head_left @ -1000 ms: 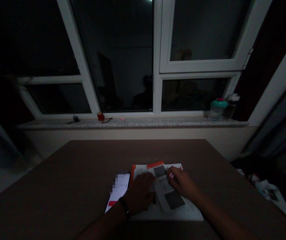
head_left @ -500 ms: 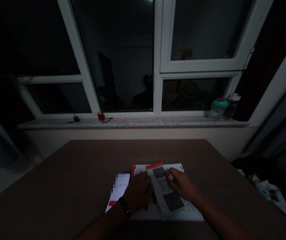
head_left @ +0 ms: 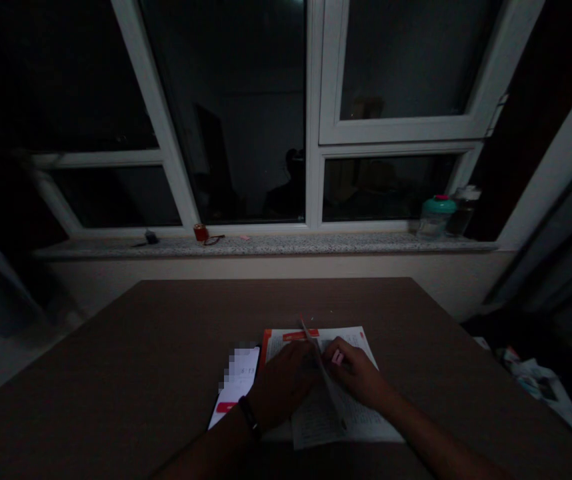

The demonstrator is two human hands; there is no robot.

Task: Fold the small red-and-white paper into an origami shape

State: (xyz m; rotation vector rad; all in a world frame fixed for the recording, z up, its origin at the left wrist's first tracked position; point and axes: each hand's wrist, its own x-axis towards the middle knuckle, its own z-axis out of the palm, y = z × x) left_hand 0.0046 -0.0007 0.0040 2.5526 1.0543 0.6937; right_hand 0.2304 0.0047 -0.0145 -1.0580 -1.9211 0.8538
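Observation:
An open printed booklet (head_left: 363, 417) with red-orange accents lies on the dark table. One of its pages (head_left: 330, 390) stands nearly upright, seen almost edge-on, between my hands. On its left side, my left hand (head_left: 289, 380), with a dark band at the wrist, is closed at the page; its fingertips are dim and partly hidden. My right hand (head_left: 359, 377) is closed on a small pink object (head_left: 337, 357), its kind unclear, and its fingers are close to the page's right side. A lit phone (head_left: 236, 383) lies left of the booklet, beside my left hand.
The wooden table (head_left: 166, 347) reaches toward a wall under a window. On the granite sill (head_left: 286, 245) stand a small red item (head_left: 201, 232), a dark small bottle-like item (head_left: 151, 237) and a green-lidded jar (head_left: 436, 217). Papers (head_left: 536, 380) lie beyond the table's right edge.
A page that lay tilted with grey pictures facing up is no longer seen that way; a page now stands upright. My left hand has shifted slightly right, toward it. The phone stays put.

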